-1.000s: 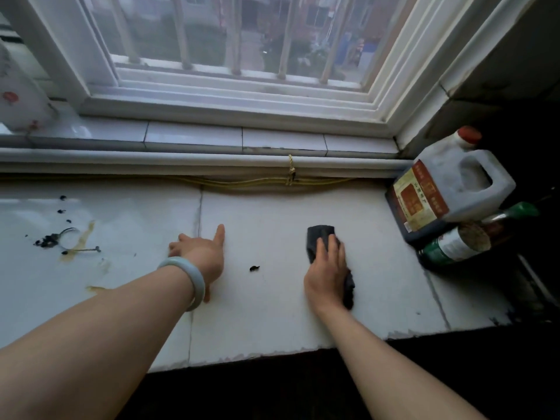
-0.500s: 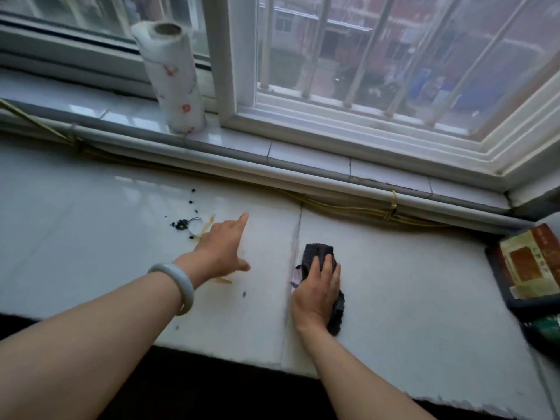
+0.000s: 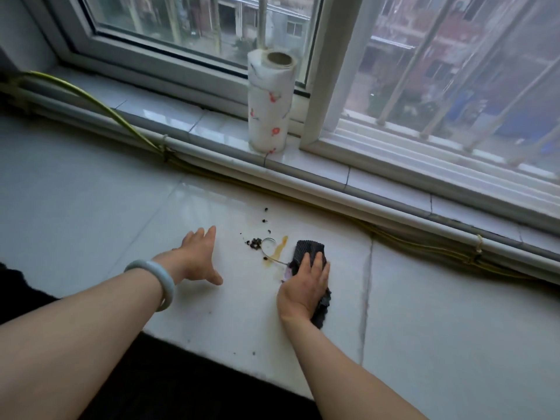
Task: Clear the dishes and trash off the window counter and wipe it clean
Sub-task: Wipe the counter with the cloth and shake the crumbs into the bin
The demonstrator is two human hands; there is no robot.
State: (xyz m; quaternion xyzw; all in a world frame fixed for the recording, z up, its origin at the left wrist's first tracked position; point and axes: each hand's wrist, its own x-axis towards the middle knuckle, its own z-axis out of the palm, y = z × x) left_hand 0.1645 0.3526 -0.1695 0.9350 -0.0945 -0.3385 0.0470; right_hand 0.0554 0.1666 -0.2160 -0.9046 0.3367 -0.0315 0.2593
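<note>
Fingers (image 3: 315,262) and cloth (image 3: 309,248) now beside yellow stain (image 3: 277,248).

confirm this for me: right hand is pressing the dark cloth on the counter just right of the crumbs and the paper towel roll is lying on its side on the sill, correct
Not quite. The head view shows the paper towel roll standing upright on the sill, not lying on its side. The rest holds: the right hand presses the dark cloth on the counter, just right of the crumbs.

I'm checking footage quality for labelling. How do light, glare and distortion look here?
Head view: soft daylight through the window, faint glare on the counter above the left hand, wide-angle bending of the sill lines; right hand, cloth and crumbs reasonably sharp.
</note>
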